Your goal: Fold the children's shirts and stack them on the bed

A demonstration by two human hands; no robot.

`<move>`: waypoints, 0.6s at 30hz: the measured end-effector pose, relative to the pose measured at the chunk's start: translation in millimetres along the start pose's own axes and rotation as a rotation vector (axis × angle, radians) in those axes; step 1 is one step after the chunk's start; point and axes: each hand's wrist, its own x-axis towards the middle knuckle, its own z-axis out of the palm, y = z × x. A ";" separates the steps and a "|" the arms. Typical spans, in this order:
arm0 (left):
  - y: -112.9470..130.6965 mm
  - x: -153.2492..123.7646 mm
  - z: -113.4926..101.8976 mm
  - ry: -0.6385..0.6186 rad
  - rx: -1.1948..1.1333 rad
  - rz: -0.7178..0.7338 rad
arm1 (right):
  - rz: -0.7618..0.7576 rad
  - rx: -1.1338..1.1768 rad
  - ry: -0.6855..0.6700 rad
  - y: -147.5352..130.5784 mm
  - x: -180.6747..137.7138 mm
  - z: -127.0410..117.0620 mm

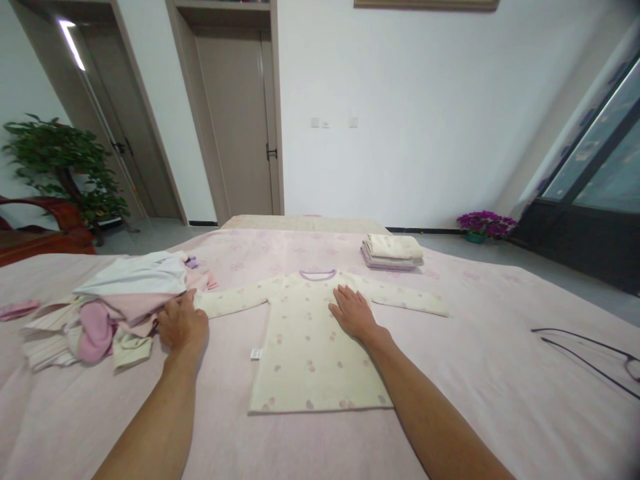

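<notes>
A cream long-sleeved child's shirt (305, 353) with small printed motifs and a purple neckband lies spread flat, sleeves stretched out to both sides. My right hand (354, 312) rests flat on its upper chest, fingers extended. At the left cuff, my left hand (183, 321) has its fingers curled against the edge of a loose pile of clothes (135, 277). What those fingers hold, if anything, is hidden. White, pink and striped pieces make up the pile. A small white tag (256, 354) sticks out from the shirt's left side.
A neat stack of folded clothes (393, 252) sits beyond the right sleeve. Eyeglasses (590, 353) lie at the right on the pink bed cover (480, 393). A pink piece of cloth (19, 310) is at the far left. Purple flowers (485, 225) stand on the floor behind.
</notes>
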 end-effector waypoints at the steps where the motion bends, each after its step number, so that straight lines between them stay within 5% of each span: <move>1: -0.6 1.4 -0.1 0.004 -0.008 -0.005 | 0.001 0.003 -0.004 -0.1 -0.2 -0.6; 9: -5.5 8.2 3.9 -0.062 0.032 -0.064 | -0.005 0.020 -0.018 -0.6 -0.5 -2.9; 15: 3.8 1.0 -4.1 0.116 0.092 0.042 | -0.004 0.027 -0.004 0.9 -0.2 -0.5; 18: 21.7 -6.4 -10.1 0.125 -0.089 0.110 | -0.010 0.030 -0.005 -0.1 -0.8 -2.0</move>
